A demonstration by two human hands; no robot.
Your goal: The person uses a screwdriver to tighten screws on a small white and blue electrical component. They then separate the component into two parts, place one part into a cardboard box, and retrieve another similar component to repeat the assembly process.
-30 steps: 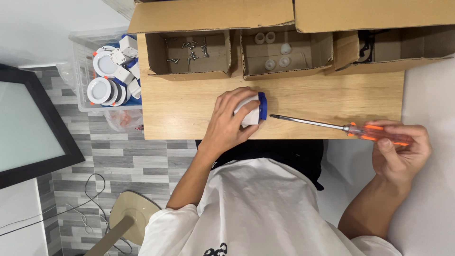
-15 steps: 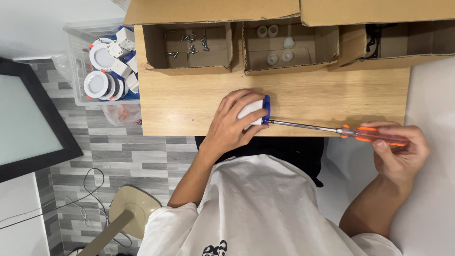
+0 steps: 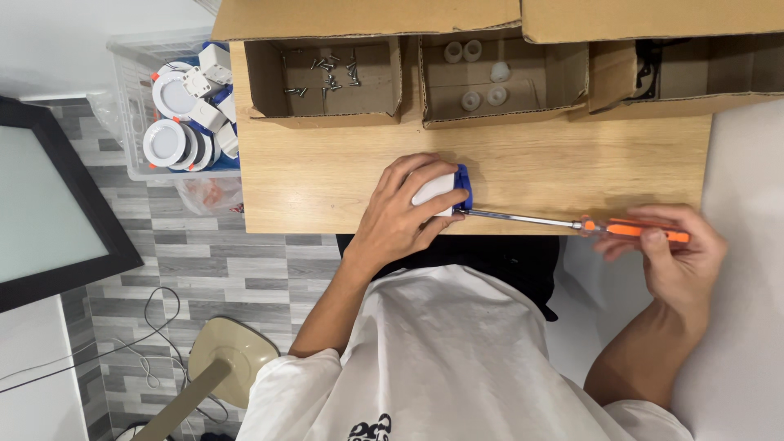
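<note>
Compared with a second ago, the screwdriver [image 3: 572, 222] has been brought in: its metal tip, then held slightly clear of the part, is now set against the blue edge of the small white and blue part [image 3: 445, 193]. The part itself has been kept at the same spot, on the near edge of the wooden table [image 3: 327, 175], roughly at its middle.

The left hand [image 3: 404, 208] is curled over the part, with the fingers bent around its top and left side, so that it is gripped and pressed to the tabletop; only its right end is seen. The right hand [image 3: 674, 257] is closed around the orange handle of the screwdriver, well off the right end of the table, the shaft being held almost level and pointed left.

At the far side of the table three open cardboard boxes are set in a row: screws [image 3: 327, 73] are seen in the left one [image 3: 322, 77], small white round pieces [image 3: 478, 77] in the middle one [image 3: 502, 77]. Left of the table, a clear plastic bin [image 3: 135, 98] is filled with round white fittings [image 3: 167, 143].
</note>
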